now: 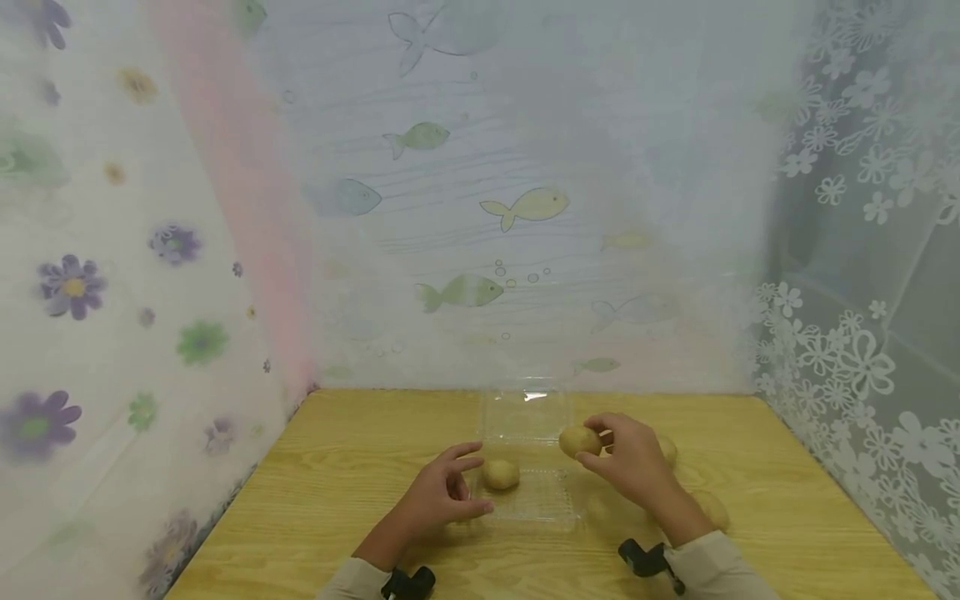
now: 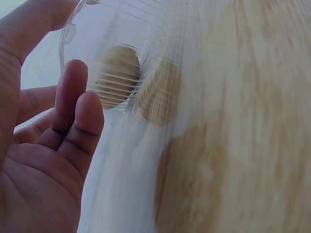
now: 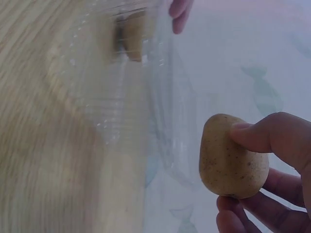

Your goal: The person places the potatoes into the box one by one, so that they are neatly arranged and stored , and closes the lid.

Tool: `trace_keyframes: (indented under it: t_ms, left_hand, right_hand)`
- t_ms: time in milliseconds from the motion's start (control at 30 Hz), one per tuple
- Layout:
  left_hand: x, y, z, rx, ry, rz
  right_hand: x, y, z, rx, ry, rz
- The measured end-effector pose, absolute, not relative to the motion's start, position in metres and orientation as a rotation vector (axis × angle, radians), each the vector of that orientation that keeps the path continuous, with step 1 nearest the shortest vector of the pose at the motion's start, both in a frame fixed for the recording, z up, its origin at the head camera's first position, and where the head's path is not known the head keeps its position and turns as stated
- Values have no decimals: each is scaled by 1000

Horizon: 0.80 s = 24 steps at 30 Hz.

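My right hand [image 1: 626,458] pinches a potato [image 1: 580,442] between thumb and fingers, above the right side of an open clear plastic clamshell box [image 1: 546,498]. In the right wrist view the held potato [image 3: 231,160] shows small dark specks. A second potato [image 1: 501,474] lies in the left end of the box's base, and the left wrist view shows this potato [image 2: 117,75] through the ribbed wall. My left hand [image 1: 442,492] is at the box's left end, thumb and fingers spread apart around it. Whether its fingertips touch the rim I cannot tell.
More potatoes lie to the right on the wooden table [image 1: 337,500]: one potato [image 1: 666,450] behind my right hand and another potato [image 1: 710,508] beside the right forearm, both partly hidden. The box's lid [image 1: 525,412] stands open at the back, before a fish-patterned curtain [image 1: 465,250].
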<state>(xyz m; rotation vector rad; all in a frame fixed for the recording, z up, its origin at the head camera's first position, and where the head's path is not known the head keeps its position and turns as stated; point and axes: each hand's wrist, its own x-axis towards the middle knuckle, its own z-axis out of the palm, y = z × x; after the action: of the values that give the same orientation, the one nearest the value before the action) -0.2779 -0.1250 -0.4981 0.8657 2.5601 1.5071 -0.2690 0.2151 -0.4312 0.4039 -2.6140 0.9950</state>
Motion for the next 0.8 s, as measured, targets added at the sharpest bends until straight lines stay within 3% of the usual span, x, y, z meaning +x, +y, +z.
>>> trace_keyframes:
  t_ms: [800]
  left_hand:
    - [-281,-127,-498,864,2588,1484]
  right_hand:
    - [-270,175,-452,387,-2639,1001]
